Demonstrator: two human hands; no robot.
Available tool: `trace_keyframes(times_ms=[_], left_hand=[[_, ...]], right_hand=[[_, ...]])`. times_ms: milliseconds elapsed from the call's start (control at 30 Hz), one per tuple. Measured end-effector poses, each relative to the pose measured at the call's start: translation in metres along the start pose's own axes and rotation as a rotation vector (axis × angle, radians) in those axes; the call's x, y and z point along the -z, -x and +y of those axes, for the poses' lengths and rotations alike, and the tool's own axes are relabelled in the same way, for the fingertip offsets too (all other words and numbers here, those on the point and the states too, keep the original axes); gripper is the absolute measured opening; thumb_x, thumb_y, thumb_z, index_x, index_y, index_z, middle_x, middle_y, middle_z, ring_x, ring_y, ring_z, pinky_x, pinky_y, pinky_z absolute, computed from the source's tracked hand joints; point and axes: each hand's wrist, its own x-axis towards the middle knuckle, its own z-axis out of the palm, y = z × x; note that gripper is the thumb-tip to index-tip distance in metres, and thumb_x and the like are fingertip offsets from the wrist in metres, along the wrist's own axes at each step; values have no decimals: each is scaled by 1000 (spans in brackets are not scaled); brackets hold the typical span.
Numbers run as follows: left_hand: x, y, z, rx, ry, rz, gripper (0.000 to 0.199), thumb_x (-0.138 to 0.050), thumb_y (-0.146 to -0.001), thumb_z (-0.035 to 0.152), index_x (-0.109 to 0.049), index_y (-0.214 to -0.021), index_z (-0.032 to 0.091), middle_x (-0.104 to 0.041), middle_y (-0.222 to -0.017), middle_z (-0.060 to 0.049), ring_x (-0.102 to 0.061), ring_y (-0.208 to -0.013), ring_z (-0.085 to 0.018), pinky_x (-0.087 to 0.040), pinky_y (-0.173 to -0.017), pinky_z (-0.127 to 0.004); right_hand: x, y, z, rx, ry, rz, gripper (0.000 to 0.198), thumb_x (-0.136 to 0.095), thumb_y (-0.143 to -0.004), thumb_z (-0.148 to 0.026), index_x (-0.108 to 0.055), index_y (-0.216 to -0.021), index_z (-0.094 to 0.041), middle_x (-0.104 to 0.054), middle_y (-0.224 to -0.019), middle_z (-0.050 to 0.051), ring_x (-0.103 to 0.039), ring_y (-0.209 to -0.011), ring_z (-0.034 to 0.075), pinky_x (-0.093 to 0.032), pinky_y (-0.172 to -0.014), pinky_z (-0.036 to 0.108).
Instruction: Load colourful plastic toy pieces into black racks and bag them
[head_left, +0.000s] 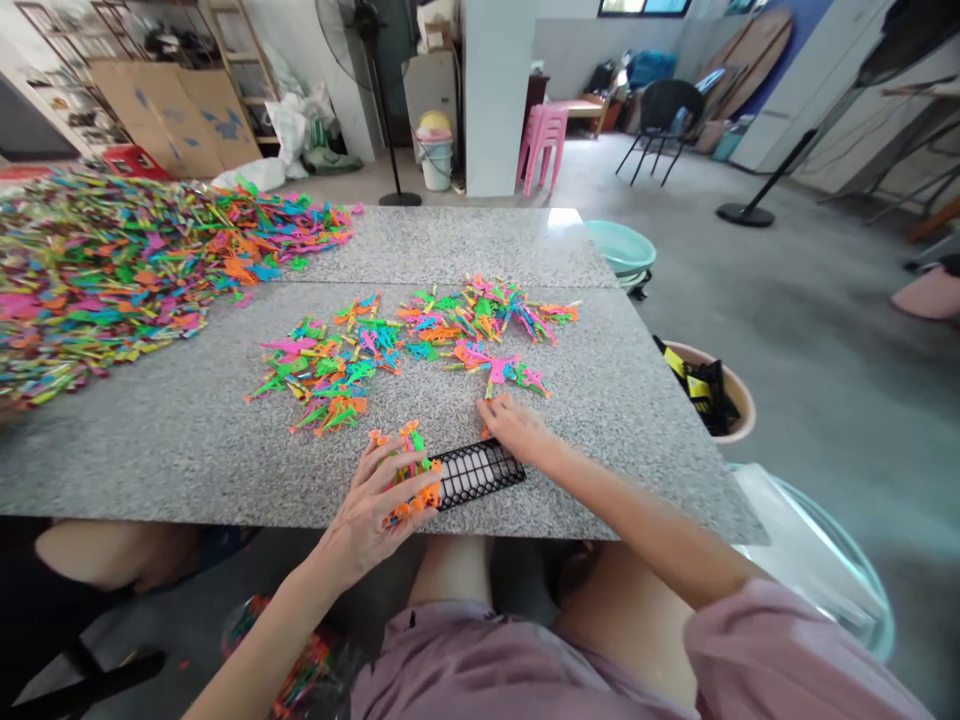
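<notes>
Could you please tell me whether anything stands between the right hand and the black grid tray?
Nothing visible blocks the right hand: just an orange piece shows under its fingers, beside the uncovered end of the black grid tray.

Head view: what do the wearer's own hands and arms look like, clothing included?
The left hand and right hand are ungloved, with no ring, watch or bracelet visible. Both forearms are bare. A loose, short, dusty-pink sleeve covers the upper right arm; the left sleeve is out of view.
</notes>
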Motion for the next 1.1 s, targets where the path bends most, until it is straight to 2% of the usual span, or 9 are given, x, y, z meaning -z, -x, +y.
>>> trace_keyframes(times_ms=[133, 333, 400, 467, 567, 700, 800, 967, 1100], left_hand=[[5, -3, 2, -39, -41, 9, 37, -65, -91, 27, -62, -128, 34, -63, -126, -3, -45, -131, -27, -28, -118, -52], [13, -3, 7, -62, -179, -37, 35, -62, -94, 31, -61, -129, 31, -67, -128, -1, -47, -132, -28, -33, -113, -47], [13, -2, 9, -75, -163, -64, 35, -57, -96, 27, -58, -132, 27, -67, -129, -2, -44, -136, -27, -35, -113, -44], [11, -2, 11, -81, -126, -66, 36, -55, -97, 24, -56, -133, 23, -66, -130, -4, -42, -139, -26, -38, -112, -43], [8, -2, 10, -66, -85, -36, 36, -57, -95, 21, -56, -131, 22, -66, -131, -5, -39, -142, -26, -40, -113, -43], [8, -4, 8, -87, -51, -23, 35, -61, -93, 18, -59, -128, 20, -67, -127, -6, -38, -143, -26, -40, -115, -44], [10, -4, 6, -102, -30, -26, 36, -62, -93, 16, -59, -128, 21, -67, -126, -6, -38, -143, -27, -39, -116, -46], [7, 1, 5, -69, 3, -4, 45, -64, -90, 14, -56, -134, 22, -68, -127, -7, -40, -142, -27, -41, -114, -47], [6, 3, 3, -58, 53, -14, 42, -64, -90, 13, -59, -130, 23, -69, -124, -5, -42, -140, -28, -33, -118, -54]], right_hand=[[5, -18, -8, 100, 47, 38, 33, -41, -91, -2, -58, -118, -11, -63, -114, 16, -64, -98, 22, -52, -78, 30], [6, -57, 37, 435, 142, -27, 26, -39, -95, -4, -63, -103, -9, -66, -106, 15, -61, -105, 23, -47, -83, 32], [3, -56, 46, 414, 66, 11, 23, -41, -95, -5, -62, -103, -10, -67, -105, 14, -62, -101, 21, -46, -82, 30], [-2, -48, 40, 288, -142, 94, 20, -45, -94, -7, -60, -106, -12, -67, -104, 12, -64, -93, 18, -46, -77, 27], [-14, -33, 1, 68, -652, 204, 21, -60, -86, -13, -59, -106, -14, -67, -91, 3, -62, -75, 14, -45, -67, 23], [-32, -26, -64, 24, -1085, 196, 19, -68, -74, -12, -64, -93, -17, -68, -82, -1, -63, -72, 14, -46, -66, 21], [-38, -31, -79, 48, -1036, 191, 18, -66, -77, -11, -65, -94, -17, -70, -84, 1, -66, -76, 16, -47, -70, 23], [-38, -29, -69, 160, -880, 153, 20, -64, -77, -7, -66, -94, -17, -72, -95, 5, -68, -89, 19, -48, -79, 25], [-27, -20, -77, 185, -761, 128, 31, -65, -79, -11, -63, -110, -15, -72, -101, 8, -68, -93, 21, -49, -80, 28]])
